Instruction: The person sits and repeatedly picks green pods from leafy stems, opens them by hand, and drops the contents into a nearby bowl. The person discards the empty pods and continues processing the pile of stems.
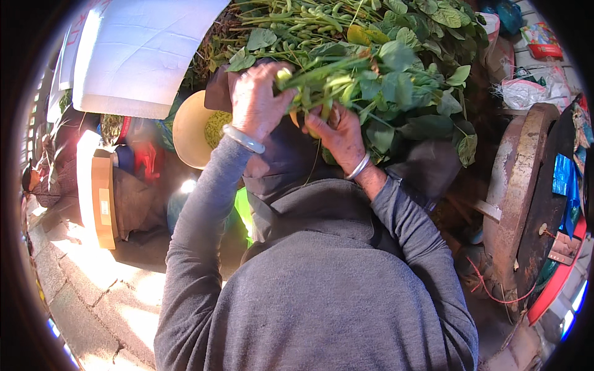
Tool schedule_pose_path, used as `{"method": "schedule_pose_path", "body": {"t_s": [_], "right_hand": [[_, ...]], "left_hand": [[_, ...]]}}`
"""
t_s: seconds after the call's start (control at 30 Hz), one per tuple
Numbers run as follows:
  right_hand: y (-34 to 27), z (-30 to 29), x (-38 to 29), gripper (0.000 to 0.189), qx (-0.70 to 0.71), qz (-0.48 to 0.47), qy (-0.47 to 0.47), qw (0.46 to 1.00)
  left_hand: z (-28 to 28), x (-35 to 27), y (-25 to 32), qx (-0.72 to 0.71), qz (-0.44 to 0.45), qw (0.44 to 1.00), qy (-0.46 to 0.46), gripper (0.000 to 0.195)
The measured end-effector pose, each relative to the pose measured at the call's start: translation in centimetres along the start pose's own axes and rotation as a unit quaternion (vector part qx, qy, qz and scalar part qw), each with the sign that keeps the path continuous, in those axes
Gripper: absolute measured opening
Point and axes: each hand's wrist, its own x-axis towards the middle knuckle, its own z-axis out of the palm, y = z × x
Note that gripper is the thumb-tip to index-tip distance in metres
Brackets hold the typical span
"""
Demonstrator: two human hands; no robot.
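Note:
A heap of green bean plants with pods and leaves fills the top of the head view. My left hand, with a pale bangle at its wrist, grips a green pod at the near side of the heap. Just right of it, my right hand, a silver bangle on its wrist, pinches pods and stems of a leafy bean plant. To the left of my left hand, a cream bowl tilts and holds small green beans. Part of the fingertips is hidden by pods.
A white foam-like sheet lies at the upper left, above a cardboard box. At the right stands a worn rusty rimmed object with a red cord beside it. Plastic bags lie at the upper right; stone paving shows at the lower left.

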Motion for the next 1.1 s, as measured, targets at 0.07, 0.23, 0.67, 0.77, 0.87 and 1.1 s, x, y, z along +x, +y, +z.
{"method": "schedule_pose_path", "body": {"t_s": [0.07, 0.23, 0.67, 0.77, 0.87, 1.1], "right_hand": [[-2.4, 0.6, 1.6, 0.012, 0.023, -0.067, -0.001, 0.997], [-5.1, 1.1, 3.1, 0.029, -0.084, -0.054, 0.035, 0.994], [-1.0, -4.1, -4.2, 0.015, -0.321, 0.050, -0.023, 0.946], [-2.3, -5.0, -2.6, 0.013, -0.344, -0.042, 0.113, 0.931], [-3.3, -6.7, -0.1, 0.010, -0.505, -0.139, 0.148, 0.839], [-2.4, -5.7, 2.2, 0.019, -0.607, -0.201, 0.061, 0.766]], "left_hand": [[-1.7, 1.3, 1.4, -0.004, 0.076, 0.989, 0.130, 0.040], [-4.4, 2.7, 2.8, 0.088, 0.221, 0.917, 0.321, 0.046], [1.0, -7.2, -2.4, 0.137, 0.134, 0.981, 0.020, 0.055], [1.5, -7.6, -1.8, 0.132, 0.116, 0.983, 0.049, 0.055], [2.0, -8.0, -1.4, 0.087, 0.101, 0.986, 0.099, 0.050], [5.8, -9.1, 0.9, -0.167, 0.013, 0.985, -0.027, 0.025]]}}
